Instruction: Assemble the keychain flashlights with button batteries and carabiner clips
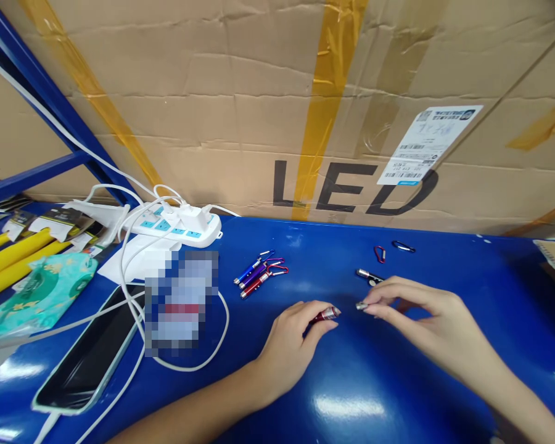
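My left hand (296, 336) is closed around a small red penlight (327, 314), its silver end pointing right. Just across from it, my right hand (420, 308) pinches a tiny silver metal piece (361, 306) between thumb and fingertips; its exact kind is too small to tell. A short gap separates the two pieces. Behind the right fingers lies a black penlight (369, 275), partly covered by the hand. Farther back are a red carabiner (379, 254) and a black carabiner (403, 246). Left of centre, a blue penlight (248, 272), a purple one (254, 275) and a red one (255, 287) lie side by side with carabiners attached.
A white power strip (208, 233) with plugs and looping white cables stands at the back left. A phone (90, 351), a teal packet (50, 290) and yellow-handled items (23, 262) lie at left. A large cardboard box (240, 123) walls off the back of the blue table (259, 413).
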Action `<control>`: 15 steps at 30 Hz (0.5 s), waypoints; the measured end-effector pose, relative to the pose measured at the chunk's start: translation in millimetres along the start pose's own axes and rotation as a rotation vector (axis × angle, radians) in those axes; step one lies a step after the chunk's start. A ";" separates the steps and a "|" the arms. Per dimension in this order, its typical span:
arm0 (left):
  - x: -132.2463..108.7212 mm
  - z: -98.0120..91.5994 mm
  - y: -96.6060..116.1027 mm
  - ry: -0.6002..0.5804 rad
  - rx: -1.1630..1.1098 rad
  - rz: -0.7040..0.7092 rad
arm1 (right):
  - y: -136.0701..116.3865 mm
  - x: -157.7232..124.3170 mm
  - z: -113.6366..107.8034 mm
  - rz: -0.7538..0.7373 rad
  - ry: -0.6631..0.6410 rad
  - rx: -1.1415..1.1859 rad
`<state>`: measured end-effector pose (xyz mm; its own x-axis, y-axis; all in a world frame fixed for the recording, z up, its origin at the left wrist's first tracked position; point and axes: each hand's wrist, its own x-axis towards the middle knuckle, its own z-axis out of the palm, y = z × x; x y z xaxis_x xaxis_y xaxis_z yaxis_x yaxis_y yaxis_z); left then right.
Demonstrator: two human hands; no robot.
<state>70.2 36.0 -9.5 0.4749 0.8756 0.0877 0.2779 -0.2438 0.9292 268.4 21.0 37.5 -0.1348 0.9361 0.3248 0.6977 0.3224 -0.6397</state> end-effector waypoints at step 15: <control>-4.5 1.5 0.4 0.006 0.192 0.281 | -9.4 3.5 13.4 0.126 -0.175 0.243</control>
<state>69.5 31.3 -10.1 0.5508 0.7654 0.3329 0.2895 -0.5493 0.7839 251.9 23.1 35.3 -0.1921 0.9739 0.1211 0.5314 0.2070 -0.8215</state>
